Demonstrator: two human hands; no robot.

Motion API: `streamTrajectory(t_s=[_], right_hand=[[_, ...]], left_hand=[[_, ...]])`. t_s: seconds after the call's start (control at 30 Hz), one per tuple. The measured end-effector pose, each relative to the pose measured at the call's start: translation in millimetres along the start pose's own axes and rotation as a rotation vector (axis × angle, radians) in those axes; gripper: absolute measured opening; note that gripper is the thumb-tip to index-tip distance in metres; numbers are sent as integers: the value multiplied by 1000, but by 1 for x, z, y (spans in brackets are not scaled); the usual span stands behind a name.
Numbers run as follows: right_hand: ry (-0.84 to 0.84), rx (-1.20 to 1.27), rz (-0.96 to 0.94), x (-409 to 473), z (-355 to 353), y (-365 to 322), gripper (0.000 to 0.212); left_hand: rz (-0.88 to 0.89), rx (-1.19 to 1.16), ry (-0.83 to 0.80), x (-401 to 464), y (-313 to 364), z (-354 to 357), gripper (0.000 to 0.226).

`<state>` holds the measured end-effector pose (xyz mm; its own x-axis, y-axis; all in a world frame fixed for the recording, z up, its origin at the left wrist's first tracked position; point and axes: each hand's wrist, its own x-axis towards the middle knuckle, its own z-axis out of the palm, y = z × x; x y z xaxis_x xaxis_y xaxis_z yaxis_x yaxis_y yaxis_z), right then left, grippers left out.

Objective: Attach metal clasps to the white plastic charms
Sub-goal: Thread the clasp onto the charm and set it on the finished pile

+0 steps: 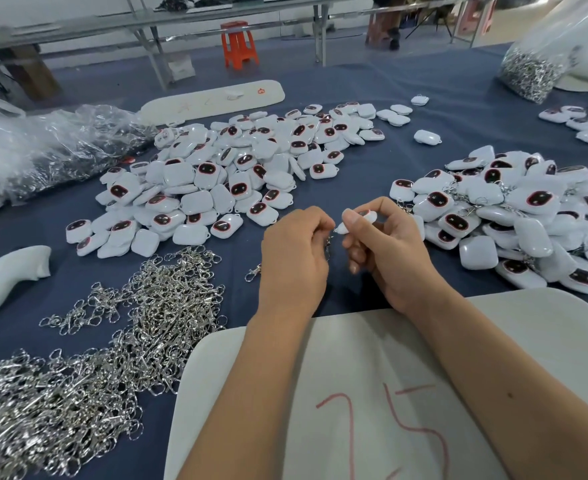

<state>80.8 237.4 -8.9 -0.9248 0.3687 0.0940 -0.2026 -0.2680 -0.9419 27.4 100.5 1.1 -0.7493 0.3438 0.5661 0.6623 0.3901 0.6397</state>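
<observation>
One white plastic charm (356, 220) is held up above the blue tabletop (406, 133), just in front of the person, so that its small loop can be reached. It is pinched by the fingers (353, 216) of the right hand (386, 251), which are curled narrowly round it, with the thumb laid on top. A metal clasp (327, 242) is held by the left hand (294, 258); its fingers are curled closed on it, and the short chain is seen to hang down between the two hands. The clasp end and the charm corner are brought together, touching or almost touching; whether the ring is already through the loop cannot be told.

Both forearms are stretched forward over a white board (354, 393) marked in red, and the wrists are turned inward toward each other.

The supplies appear sorted by stage: a heap of loose clasps (105, 341) lies at the left, a pile of charms (223, 174) is spread behind it, probably not yet fitted, and a second pile (514, 216) at the right shows chains among the charms, so finished pieces are probably dropped there.
</observation>
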Motion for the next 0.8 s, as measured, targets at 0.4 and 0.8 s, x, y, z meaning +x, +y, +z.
streamTrajectory(t_s=[0.4,0.8], right_hand=[[-76,193,-12,3,-4,-2,11],[-71,215,-21,1,0,-3,11]], left_hand=[[-498,-643,63,-6,12,19,13],[-726,-1001,81,-6,18,19,10]])
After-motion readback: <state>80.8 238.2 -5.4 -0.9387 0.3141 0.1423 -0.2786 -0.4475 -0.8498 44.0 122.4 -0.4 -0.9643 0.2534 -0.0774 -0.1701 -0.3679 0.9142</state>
